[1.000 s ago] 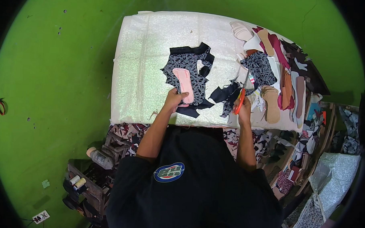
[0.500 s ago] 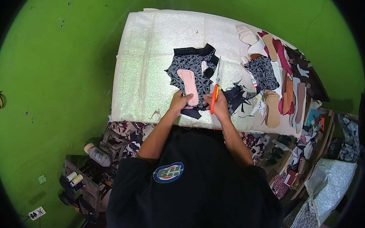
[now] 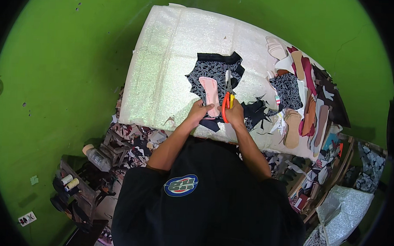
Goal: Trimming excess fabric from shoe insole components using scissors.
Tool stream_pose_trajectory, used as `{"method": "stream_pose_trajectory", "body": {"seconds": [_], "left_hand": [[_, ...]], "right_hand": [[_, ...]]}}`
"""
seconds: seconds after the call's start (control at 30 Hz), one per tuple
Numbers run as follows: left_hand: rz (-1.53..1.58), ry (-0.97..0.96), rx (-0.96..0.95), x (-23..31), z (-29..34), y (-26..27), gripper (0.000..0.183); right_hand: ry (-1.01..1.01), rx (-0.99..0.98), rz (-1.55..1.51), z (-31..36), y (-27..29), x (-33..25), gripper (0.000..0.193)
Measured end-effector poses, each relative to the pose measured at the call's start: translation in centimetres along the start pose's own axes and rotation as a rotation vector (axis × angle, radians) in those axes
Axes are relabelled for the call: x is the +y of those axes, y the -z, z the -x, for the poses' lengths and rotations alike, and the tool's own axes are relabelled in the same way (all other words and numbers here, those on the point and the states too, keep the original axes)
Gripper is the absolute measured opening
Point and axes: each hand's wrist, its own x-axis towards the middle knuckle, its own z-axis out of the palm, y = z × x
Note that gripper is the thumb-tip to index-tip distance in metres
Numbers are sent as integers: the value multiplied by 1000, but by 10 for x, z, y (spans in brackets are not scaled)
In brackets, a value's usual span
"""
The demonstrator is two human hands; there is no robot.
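left hand point(image 3: 198, 112) pinches a curved pink piece point(image 3: 210, 89) with jagged patterned cloth point(image 3: 216, 71); right hand point(image 3: 236, 114) grips pointed scissors point(image 3: 228, 86).

Clear bottle point(image 3: 100, 159) lower left; two thread spools point(image 3: 72, 184) lie side by side; white socket strip point(image 3: 27, 218); silvery sheet point(image 3: 348, 210) lower right.

A workshop, apparently for footwear: a pink sole-shaped piece point(image 3: 210, 94) lies on patterned cloth point(image 3: 196, 79), with scissors point(image 3: 229, 90) over it. Tan soles point(image 3: 292, 129), leather-like strips point(image 3: 322, 118) and cut scraps point(image 3: 254, 110) crowd the right side of the surface point(image 3: 151, 78). More offcuts point(image 3: 128, 132) heap below its near edge, and 2 thread spools point(image 3: 72, 185) rest on a wooden stand point(image 3: 87, 199) near the green wall point(image 3: 54, 96).
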Motion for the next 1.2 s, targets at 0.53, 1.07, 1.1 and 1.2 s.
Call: {"method": "stream_pose_trajectory", "body": {"seconds": [0.53,1.07,1.1,1.2], "left_hand": [[-28,206,13,-11,-17,12,43],[291,225,204,-23,-23,16,51],[247,297,172,-21,-22,17,54],[207,349,292,-17,-19,8,67]], "right_hand": [[-96,-227,-384,-14,14,-9,28],[-38,-307,-398,-13,17,5,30],[-52,-328,-410,-13,17,5,32],[-61,-340,-415,-14,14,8,33]]}}
